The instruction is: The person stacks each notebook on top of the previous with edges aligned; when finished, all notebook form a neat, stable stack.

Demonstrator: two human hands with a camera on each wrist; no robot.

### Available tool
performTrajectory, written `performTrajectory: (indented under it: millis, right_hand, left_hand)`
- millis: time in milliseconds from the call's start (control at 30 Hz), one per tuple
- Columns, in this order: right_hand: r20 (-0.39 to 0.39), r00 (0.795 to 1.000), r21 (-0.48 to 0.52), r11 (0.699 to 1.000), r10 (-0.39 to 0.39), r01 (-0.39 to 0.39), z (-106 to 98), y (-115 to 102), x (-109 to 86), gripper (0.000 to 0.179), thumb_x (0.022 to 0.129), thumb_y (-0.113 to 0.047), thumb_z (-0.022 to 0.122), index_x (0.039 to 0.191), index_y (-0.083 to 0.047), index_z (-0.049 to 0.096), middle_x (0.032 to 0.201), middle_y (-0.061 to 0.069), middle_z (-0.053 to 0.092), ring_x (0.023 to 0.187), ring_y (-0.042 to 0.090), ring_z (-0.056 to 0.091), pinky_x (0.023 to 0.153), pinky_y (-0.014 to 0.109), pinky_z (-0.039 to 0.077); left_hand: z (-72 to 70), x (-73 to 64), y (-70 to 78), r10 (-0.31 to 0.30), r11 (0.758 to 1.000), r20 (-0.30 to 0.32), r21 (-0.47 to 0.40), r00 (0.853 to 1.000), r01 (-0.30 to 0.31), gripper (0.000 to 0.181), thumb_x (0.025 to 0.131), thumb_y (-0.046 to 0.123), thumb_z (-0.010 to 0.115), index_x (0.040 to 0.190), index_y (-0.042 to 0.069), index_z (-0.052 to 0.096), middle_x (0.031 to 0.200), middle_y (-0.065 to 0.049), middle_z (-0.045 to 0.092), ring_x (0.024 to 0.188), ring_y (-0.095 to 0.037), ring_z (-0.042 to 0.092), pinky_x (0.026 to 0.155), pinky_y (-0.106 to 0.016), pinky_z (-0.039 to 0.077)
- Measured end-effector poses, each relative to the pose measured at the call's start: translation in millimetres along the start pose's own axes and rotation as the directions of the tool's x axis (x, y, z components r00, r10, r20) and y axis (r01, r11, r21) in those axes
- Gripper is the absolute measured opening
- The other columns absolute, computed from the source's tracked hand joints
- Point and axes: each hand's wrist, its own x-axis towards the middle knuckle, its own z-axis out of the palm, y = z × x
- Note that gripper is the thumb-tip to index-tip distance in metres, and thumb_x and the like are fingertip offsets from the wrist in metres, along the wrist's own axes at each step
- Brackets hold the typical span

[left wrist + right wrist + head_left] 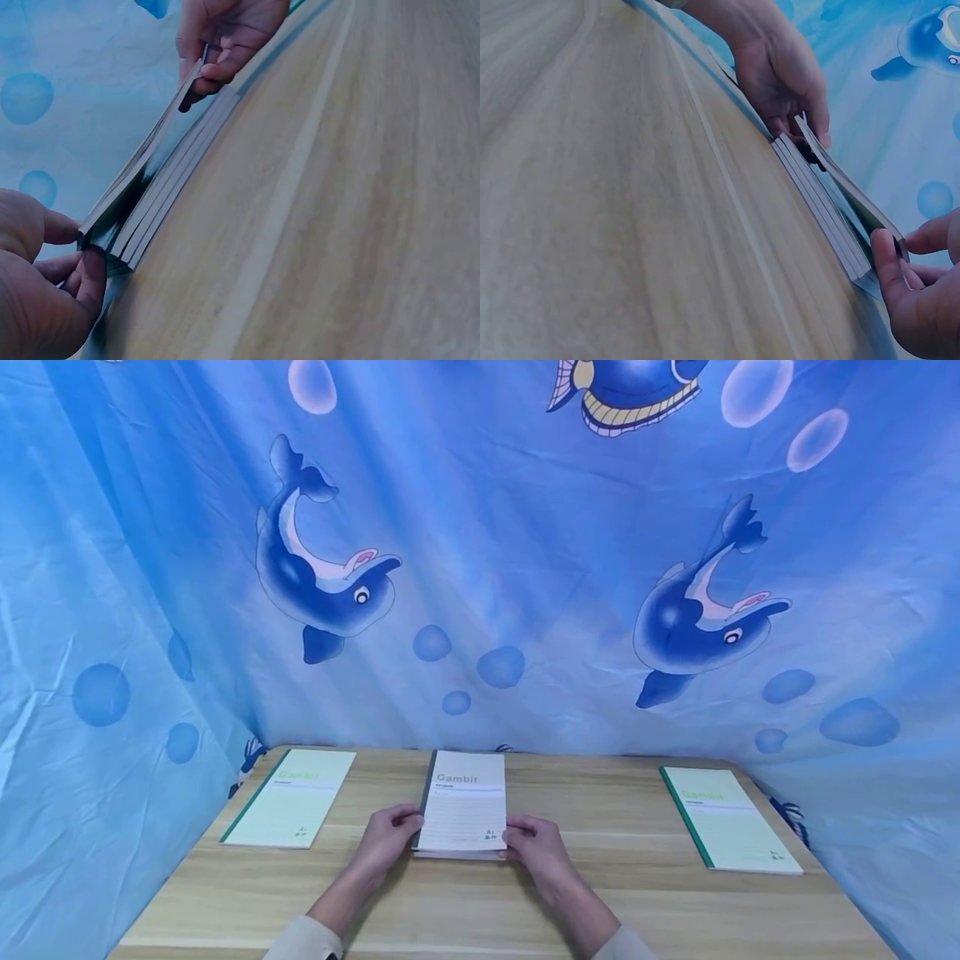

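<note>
A notebook with a dark spine and "Gambit" on its white cover is at the table's middle. My left hand pinches its spine side between thumb and fingers. On the opposite edge, my right hand grips it the same way. The left wrist view has this notebook raised over a stack of several notebooks, with a gap between. In the right wrist view the stack lies flat on the table, its page edges roughly lined up. From the head view, the held notebook hides most of the stack.
A pale green notebook with a green spine lies on the wooden table at left. Another green-spined notebook lies at right, slightly angled. Behind the table hangs a blue curtain printed with dolphins and bubbles.
</note>
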Motion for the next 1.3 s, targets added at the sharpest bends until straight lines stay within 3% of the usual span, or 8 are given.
performTrajectory:
  millis: [133, 400, 733, 1300]
  right_hand:
    - [-0.014, 1.0, -0.035, 0.999, 0.001, -0.002, 1.0, 0.2, 1.3, 0.042, 0.096, 0.001, 0.062, 0.133, 0.019, 0.054, 0.116, 0.025, 0.066, 0.089, 0.016, 0.069, 0.08, 0.026, 0.064]
    - [-0.097, 0.994, -0.182, 0.983, -0.055, 0.036, 4.8, 2.8, 3.2, 0.039, 0.091, -0.001, 0.067, 0.127, 0.014, 0.063, 0.099, 0.015, 0.07, 0.075, 0.014, 0.064, 0.064, 0.023, 0.059]
    - [-0.133, 0.989, -0.296, 0.955, -0.071, 0.029, 1.8, 6.2, 5.4, 0.041, 0.088, -0.003, 0.069, 0.127, 0.01, 0.066, 0.103, 0.012, 0.07, 0.084, 0.015, 0.063, 0.068, 0.022, 0.059]
    - [-0.109, 0.987, -0.292, 0.953, -0.12, 0.084, 1.4, 9.1, 3.8, 0.039, 0.085, 0.001, 0.068, 0.122, 0.011, 0.068, 0.1, 0.014, 0.071, 0.086, 0.015, 0.061, 0.065, 0.016, 0.054]
  left_hand:
    - [-0.5, 0.4, -0.1, 0.023, 0.998, -0.002, 0.051, 1.0, -0.023, 0.038, 0.098, 0.008, 0.064, 0.131, -0.011, 0.062, 0.126, -0.026, 0.068, 0.119, -0.034, 0.064, 0.103, -0.046, 0.056]
    - [0.1, 2.1, -0.6, 0.052, 0.992, 0.01, 0.111, 0.999, -0.053, 0.041, 0.093, 0.004, 0.068, 0.13, -0.012, 0.063, 0.109, -0.017, 0.072, 0.101, -0.022, 0.067, 0.087, -0.03, 0.06]
    - [0.3, -0.2, -0.2, 0.062, 0.985, 0.011, 0.162, 0.998, -0.063, 0.044, 0.093, 0.005, 0.069, 0.133, -0.012, 0.061, 0.111, -0.017, 0.071, 0.105, -0.024, 0.068, 0.096, -0.042, 0.06]
    - [1.0, -3.5, -1.4, 0.107, 0.966, 0.003, 0.236, 0.994, -0.104, 0.041, 0.095, 0.008, 0.067, 0.132, -0.009, 0.063, 0.111, -0.015, 0.073, 0.109, -0.028, 0.068, 0.1, -0.05, 0.057]
